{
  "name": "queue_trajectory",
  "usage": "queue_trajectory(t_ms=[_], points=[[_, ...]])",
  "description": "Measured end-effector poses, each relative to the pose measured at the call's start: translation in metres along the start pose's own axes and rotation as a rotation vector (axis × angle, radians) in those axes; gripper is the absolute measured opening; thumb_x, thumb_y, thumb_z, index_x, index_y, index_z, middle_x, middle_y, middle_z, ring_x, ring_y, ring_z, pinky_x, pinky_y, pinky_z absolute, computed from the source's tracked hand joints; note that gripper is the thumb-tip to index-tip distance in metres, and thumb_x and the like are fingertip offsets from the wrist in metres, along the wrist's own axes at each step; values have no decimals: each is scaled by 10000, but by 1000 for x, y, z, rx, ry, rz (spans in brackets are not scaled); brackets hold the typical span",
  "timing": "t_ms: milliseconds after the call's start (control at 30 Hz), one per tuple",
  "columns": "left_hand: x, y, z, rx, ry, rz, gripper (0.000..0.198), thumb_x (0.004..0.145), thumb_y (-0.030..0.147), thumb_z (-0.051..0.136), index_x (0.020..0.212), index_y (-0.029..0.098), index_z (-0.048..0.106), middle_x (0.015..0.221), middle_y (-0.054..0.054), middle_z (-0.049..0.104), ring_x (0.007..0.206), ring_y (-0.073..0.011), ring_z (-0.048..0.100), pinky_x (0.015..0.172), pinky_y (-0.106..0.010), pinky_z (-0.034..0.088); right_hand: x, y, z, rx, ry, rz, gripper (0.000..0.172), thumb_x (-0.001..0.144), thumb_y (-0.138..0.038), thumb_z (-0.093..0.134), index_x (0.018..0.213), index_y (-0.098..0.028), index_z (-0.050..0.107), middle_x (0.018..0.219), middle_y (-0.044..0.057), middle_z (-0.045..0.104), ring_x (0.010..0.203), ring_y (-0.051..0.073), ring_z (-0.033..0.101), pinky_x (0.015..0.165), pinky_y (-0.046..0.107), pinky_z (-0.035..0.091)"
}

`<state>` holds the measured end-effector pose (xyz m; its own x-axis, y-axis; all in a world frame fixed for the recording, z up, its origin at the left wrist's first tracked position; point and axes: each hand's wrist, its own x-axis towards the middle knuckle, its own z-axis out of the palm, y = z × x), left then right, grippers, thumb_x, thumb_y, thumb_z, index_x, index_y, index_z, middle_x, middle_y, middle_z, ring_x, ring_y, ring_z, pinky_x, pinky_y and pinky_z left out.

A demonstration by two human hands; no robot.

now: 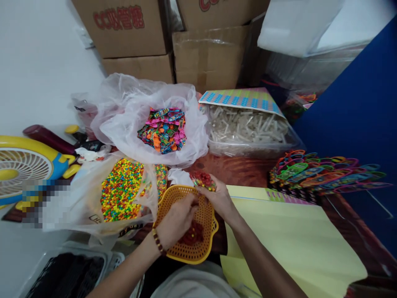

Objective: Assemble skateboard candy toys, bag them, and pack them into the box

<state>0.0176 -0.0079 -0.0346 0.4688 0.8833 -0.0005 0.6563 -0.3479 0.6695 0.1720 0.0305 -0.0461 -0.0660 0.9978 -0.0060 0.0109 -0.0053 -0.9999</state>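
Observation:
A yellow perforated plastic basket (203, 253) sits low in front of me, with a small heap of red pieces (192, 234) in its bottom. My left hand (175, 221) is over the basket, fingers curled together; whatever they pinch is hidden. At the basket's far right rim, my right hand (221, 198) grips a small clear bundle with red tops (203, 181) and multicoloured candies showing through. Left of the basket, an open plastic bag holds many small coloured candies (122, 190). A crumpled white tissue (180, 177) lies just behind the basket.
Behind are a white bag of colourful plastic pieces (163, 130) and a clear bin of short tubes (248, 128). Finished-looking colourful toys (319, 171) stand in a dark rack at right, beyond yellow sheets (288, 231). A yellow fan (29, 169) stands left; cardboard boxes (211, 54) rise behind.

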Motion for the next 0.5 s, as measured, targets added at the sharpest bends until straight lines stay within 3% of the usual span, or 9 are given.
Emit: queue_trajectory(t_ms=[67, 133, 233, 367, 500], points=[[-1, 6, -21, -249, 155, -18, 135, 906, 197, 448, 968, 174, 566, 869, -31, 637, 766, -134, 602, 699, -275, 513, -2, -3, 3, 19, -39, -9, 302, 723, -302, 669, 993, -175, 623, 909, 31, 673, 791, 159, 610, 679, 254, 487], [0, 14, -42, -470, 274, -39, 135, 876, 229, 524, 957, 184, 622, 846, -18, 631, 704, -114, 586, 639, -241, 504, -4, -5, 7, 25, -95, 29, 317, 736, -313, 660, 1023, -186, 614, 830, 13, 654, 689, 138, 589, 558, 219, 457], [2, 26, -67, -571, 311, -35, 166, 844, 224, 576, 962, 195, 689, 811, -17, 642, 655, -104, 585, 612, -229, 495, -6, -9, 16, 12, -157, 36, 306, 762, -308, 644, 1044, -194, 608, 726, -19, 600, 574, 100, 512, 475, 187, 394], [7, 32, -80, -510, 300, 36, 200, 871, 220, 541, 998, 195, 693, 873, -37, 674, 669, -112, 608, 638, -251, 505, -10, -13, 24, -6, -211, -9, 264, 791, -333, 634, 1015, -196, 612, 731, -26, 582, 578, 87, 473, 502, 183, 381], [10, 33, -80, -219, 331, 195, 176, 874, 173, 547, 1004, 216, 659, 926, -15, 675, 825, -124, 614, 753, -256, 481, -13, -16, 26, -43, -227, -35, 245, 796, -292, 625, 1025, -206, 616, 723, -40, 563, 580, 85, 458, 532, 193, 380]])
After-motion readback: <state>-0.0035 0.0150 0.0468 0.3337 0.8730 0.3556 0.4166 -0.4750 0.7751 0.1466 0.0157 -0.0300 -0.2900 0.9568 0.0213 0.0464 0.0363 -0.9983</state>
